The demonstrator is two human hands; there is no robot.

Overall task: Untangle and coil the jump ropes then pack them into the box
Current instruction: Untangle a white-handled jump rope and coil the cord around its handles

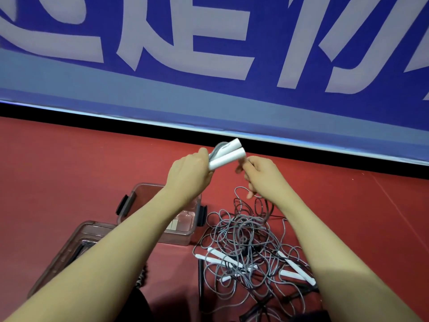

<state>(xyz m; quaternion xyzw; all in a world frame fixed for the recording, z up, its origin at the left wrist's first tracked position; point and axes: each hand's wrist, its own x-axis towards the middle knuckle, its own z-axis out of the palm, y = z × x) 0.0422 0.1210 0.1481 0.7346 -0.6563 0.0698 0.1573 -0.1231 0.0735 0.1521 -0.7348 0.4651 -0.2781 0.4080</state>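
Left hand [189,175] clamped around two white handles [226,154] and gathered grey cord, likely keeping the coil from springing apart. Right hand [263,174] just beside, fingers curled, blurred; grip on cord unclear. Beneath left hand, open clear box [130,201]; below right hand, tangled ropes [250,247] on red floor [69,163].

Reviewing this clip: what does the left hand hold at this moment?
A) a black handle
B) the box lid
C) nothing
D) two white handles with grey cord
D: the left hand grips two white handles side by side, with coiled grey cord against them, raised above the clear box.
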